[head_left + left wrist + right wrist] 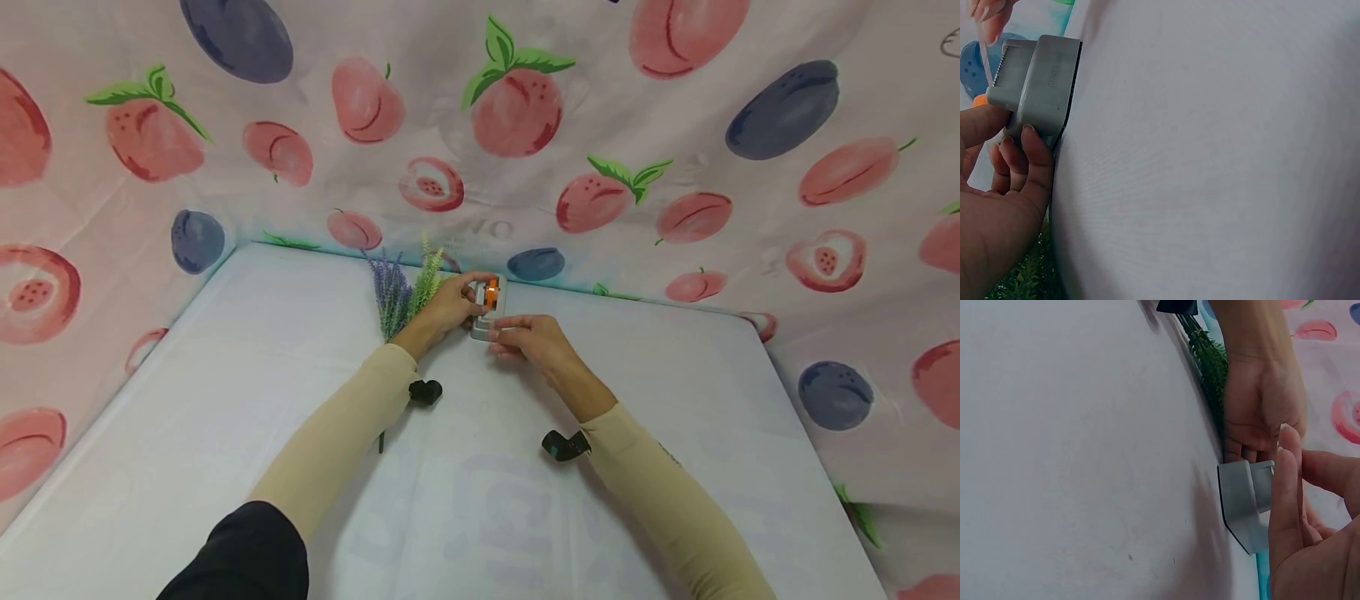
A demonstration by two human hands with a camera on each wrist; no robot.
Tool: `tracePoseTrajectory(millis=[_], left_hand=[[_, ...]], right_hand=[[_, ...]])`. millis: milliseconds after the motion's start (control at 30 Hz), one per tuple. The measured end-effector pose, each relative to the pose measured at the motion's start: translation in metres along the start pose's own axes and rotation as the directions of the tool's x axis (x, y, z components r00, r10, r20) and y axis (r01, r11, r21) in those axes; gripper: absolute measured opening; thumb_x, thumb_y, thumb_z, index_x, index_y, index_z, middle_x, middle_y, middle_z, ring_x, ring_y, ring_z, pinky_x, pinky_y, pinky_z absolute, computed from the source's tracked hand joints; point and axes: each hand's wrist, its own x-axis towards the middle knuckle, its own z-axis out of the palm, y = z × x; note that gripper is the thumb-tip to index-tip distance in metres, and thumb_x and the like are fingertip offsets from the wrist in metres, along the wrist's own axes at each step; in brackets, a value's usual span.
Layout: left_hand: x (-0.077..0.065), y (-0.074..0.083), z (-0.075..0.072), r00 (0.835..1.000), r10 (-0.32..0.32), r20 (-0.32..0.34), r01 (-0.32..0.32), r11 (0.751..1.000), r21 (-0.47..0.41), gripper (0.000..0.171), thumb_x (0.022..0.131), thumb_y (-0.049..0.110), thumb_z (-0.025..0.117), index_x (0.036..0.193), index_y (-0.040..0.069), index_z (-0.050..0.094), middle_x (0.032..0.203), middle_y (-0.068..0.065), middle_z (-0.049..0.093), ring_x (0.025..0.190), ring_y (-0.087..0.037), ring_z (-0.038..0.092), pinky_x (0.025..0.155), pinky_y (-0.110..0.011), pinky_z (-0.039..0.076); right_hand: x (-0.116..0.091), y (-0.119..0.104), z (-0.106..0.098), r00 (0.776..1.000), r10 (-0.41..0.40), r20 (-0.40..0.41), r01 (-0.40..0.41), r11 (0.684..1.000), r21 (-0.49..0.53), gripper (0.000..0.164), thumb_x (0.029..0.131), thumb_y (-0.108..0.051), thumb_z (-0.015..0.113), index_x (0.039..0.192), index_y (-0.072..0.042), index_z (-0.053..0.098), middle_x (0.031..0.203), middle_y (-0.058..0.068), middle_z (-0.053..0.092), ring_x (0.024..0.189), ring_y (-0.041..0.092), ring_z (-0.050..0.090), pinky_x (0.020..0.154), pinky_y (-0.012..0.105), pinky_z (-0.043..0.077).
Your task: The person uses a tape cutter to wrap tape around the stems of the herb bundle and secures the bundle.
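A grey tape dispenser [480, 331] with an orange hub [491, 294] stands on the table. My left hand [447, 305] holds it from the left side; in the left wrist view the thumb and fingers grip the grey body [1047, 81] below its toothed edge. My right hand [536, 343] is just in front of the dispenser. Its thumb and fingertips pinch the end of a clear tape strip [984, 56], which runs to the dispenser in the left wrist view. In the right wrist view, the right fingers [1286, 494] hide part of the dispenser.
Artificial flower stems, purple [390, 287] and yellow-green [427, 279], lie beside and partly under the left forearm. A white cloth covers the table [480, 500]. A fruit-printed curtain [450, 108] hangs along its back and sides.
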Motion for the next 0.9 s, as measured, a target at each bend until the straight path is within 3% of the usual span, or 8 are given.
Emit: tracePoseTrajectory(millis=[400,900], left_hand=[[0.001,0.0,-0.001,1.0,0.003,0.005,-0.003,1.0,0.018,0.057,0.093,0.001,0.072,0.143,0.026,0.059,0.09,-0.008,0.048,0.067,-0.019,0.047,0.059,-0.035,0.049],[0.001,0.0,-0.001,1.0,-0.003,0.004,0.003,1.0,0.015,0.057,0.092,0.002,0.073,0.142,0.027,0.06,0.09,-0.007,0.047,0.067,-0.019,0.046,0.058,-0.035,0.048]], right_hand=[[-0.005,0.004,-0.003,0.995,0.065,0.078,-0.066,0.998,0.006,0.032,0.097,-0.01,0.07,0.126,0.001,0.069,0.105,0.008,0.077,0.084,0.011,0.075,0.075,0.025,0.059],[-0.013,0.015,-0.003,0.987,0.103,0.121,-0.11,0.993,0.047,0.033,0.097,-0.009,0.069,0.128,0.002,0.067,0.107,0.008,0.077,0.084,0.011,0.075,0.072,0.024,0.059]])
